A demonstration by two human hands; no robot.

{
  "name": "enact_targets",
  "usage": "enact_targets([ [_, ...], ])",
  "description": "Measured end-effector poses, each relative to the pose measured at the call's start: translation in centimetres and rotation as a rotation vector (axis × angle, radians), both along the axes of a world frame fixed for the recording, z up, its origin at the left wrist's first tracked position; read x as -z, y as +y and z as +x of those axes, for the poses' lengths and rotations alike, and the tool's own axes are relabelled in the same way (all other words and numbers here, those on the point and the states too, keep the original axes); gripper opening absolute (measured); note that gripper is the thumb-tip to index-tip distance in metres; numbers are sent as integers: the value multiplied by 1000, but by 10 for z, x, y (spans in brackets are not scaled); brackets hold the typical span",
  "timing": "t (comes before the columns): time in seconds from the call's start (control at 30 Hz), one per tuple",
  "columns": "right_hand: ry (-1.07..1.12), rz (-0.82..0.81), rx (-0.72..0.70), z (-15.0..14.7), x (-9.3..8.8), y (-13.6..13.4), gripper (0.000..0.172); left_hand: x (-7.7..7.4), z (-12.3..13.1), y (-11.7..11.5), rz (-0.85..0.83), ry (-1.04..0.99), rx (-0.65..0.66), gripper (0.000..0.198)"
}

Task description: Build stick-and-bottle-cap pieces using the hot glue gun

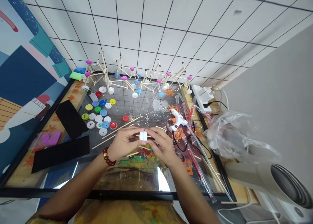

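Both hands meet over the middle of the glass tabletop, pinching a small white piece [143,136] that has a line across it; it may be bottle caps, but I cannot tell. Thin pale stick ends show on either side of it. My left hand [122,143], with a beaded bracelet [109,156] at the wrist, grips from the left. My right hand [163,146] grips from the right with thumb and fingers closed. Just beyond lie thin wooden sticks [117,130]. To the left spread several coloured bottle caps [97,110]; a red cap [125,118] lies nearer the hands.
Stick-and-cap models [124,78] line the back edge. A white glue gun [179,118] with a black cord lies right, near a power strip [203,98] and clear plastic bag [234,136]. Black strips [61,154] and purple clay [52,138] lie left. Scraps litter the middle.
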State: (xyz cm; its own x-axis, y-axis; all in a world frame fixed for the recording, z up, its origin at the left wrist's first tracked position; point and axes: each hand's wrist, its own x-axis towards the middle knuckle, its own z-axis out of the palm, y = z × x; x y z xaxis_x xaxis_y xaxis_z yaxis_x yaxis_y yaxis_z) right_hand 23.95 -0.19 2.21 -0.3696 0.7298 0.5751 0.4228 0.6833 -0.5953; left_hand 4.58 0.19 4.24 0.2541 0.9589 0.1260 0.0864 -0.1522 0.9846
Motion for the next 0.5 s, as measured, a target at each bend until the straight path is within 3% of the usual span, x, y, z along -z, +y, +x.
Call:
enact_targets([
  [0.27, 14, 4, -18, -1, -2, 1, 42, 3, 1, 0, -72, -99, 22, 36],
  [0.5, 15, 4, -25, -1, -2, -2, 49, -1, 0, 0, -51, -37, 11, 32],
])
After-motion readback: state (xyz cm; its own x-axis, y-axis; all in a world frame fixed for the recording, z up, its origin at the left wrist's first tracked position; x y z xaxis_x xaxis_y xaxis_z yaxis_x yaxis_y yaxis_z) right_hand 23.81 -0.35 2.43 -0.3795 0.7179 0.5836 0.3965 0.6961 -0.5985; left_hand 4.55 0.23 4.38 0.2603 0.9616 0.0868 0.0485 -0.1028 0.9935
